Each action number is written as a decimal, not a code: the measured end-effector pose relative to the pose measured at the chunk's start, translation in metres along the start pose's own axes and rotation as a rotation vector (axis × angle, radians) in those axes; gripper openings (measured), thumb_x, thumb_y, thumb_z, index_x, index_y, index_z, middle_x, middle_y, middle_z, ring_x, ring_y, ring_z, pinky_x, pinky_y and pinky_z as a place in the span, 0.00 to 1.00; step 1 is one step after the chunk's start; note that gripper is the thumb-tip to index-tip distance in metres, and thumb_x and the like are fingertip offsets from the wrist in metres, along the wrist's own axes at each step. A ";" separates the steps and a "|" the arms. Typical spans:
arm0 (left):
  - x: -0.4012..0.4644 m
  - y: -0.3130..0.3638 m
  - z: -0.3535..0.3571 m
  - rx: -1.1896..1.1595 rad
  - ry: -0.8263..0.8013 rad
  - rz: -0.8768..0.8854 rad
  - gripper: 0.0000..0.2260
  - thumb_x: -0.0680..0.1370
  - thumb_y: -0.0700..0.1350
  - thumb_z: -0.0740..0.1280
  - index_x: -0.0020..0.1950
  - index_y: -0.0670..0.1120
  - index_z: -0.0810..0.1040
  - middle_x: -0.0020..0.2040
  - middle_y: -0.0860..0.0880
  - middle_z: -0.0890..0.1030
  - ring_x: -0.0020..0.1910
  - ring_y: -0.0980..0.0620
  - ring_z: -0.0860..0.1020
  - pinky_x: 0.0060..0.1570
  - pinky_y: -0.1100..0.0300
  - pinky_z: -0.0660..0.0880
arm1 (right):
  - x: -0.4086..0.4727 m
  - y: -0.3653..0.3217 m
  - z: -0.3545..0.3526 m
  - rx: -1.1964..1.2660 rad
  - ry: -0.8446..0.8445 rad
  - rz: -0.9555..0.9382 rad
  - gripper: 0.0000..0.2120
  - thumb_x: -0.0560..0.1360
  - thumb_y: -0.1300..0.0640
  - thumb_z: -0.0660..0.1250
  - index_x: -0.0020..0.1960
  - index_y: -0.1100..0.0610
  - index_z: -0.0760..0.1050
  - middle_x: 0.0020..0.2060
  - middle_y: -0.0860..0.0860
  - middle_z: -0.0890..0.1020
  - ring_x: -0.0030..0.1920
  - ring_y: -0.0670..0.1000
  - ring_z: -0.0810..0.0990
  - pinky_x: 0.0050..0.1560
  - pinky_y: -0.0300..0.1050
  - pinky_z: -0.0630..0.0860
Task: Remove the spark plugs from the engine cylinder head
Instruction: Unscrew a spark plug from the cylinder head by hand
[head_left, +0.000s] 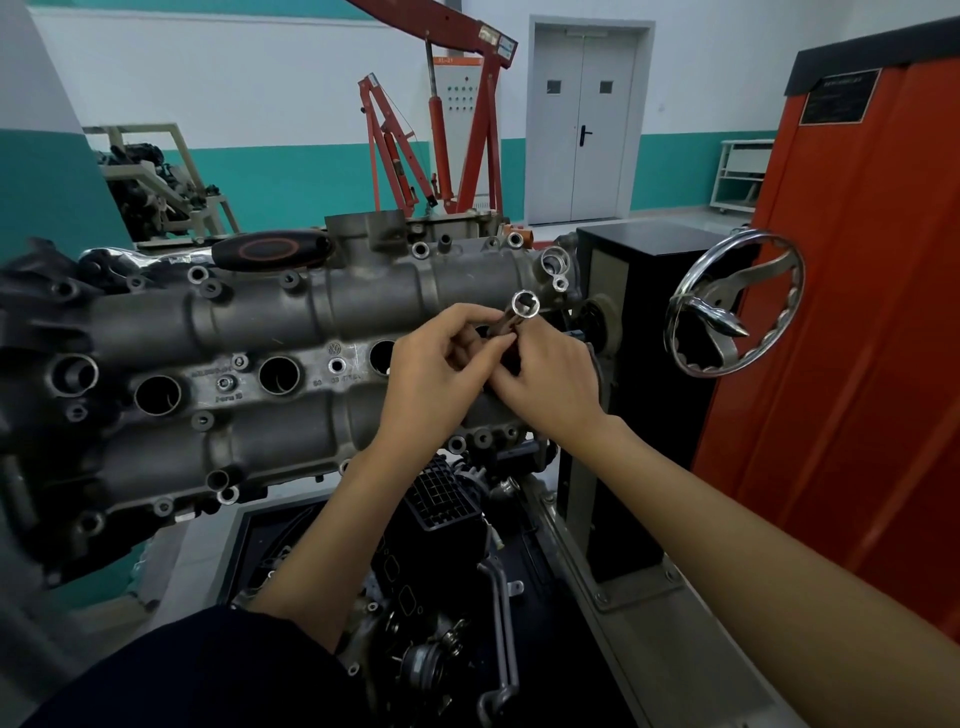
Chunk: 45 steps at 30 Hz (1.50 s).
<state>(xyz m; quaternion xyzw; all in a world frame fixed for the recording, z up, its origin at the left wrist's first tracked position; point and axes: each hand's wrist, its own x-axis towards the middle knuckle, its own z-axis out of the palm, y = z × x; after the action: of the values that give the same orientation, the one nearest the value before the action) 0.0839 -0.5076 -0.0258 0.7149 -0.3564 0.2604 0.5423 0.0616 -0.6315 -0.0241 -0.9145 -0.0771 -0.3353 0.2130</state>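
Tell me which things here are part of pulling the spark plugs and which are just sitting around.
Part of the job:
- socket tube, held by left hand and right hand
- cylinder head with its open plug wells
- ratchet handle resting on top

Just around:
- chrome handwheel
- red engine hoist
- orange cabinet
- grey double door

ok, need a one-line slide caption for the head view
Both hands, left hand and right hand, grip a spark plug socket over the cylinder head on its stand.

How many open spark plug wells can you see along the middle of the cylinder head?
3: left well, middle well, and a third partly behind the left hand. A fourth may be hidden under the hands.
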 end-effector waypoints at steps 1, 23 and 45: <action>-0.001 0.000 0.001 0.004 0.012 0.000 0.12 0.74 0.42 0.71 0.43 0.58 0.73 0.31 0.55 0.72 0.30 0.60 0.71 0.32 0.69 0.68 | 0.000 0.000 0.000 -0.006 -0.010 0.003 0.14 0.75 0.51 0.65 0.55 0.58 0.70 0.43 0.54 0.80 0.43 0.56 0.77 0.43 0.47 0.73; -0.001 -0.002 0.003 -0.007 0.020 0.003 0.12 0.73 0.44 0.71 0.41 0.57 0.70 0.31 0.52 0.74 0.30 0.58 0.71 0.31 0.64 0.70 | 0.002 0.002 0.001 -0.052 -0.050 -0.034 0.11 0.77 0.53 0.62 0.53 0.58 0.77 0.46 0.53 0.81 0.47 0.55 0.78 0.46 0.47 0.73; -0.005 -0.002 0.003 0.051 0.022 0.076 0.08 0.74 0.41 0.70 0.48 0.53 0.76 0.30 0.53 0.72 0.30 0.58 0.70 0.32 0.68 0.68 | 0.000 0.000 0.000 0.012 -0.017 -0.005 0.15 0.75 0.51 0.65 0.57 0.58 0.70 0.44 0.53 0.80 0.42 0.55 0.78 0.43 0.47 0.74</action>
<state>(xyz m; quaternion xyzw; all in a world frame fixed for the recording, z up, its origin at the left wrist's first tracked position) 0.0826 -0.5089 -0.0315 0.7115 -0.3705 0.2974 0.5177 0.0618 -0.6314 -0.0243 -0.9159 -0.0831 -0.3274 0.2170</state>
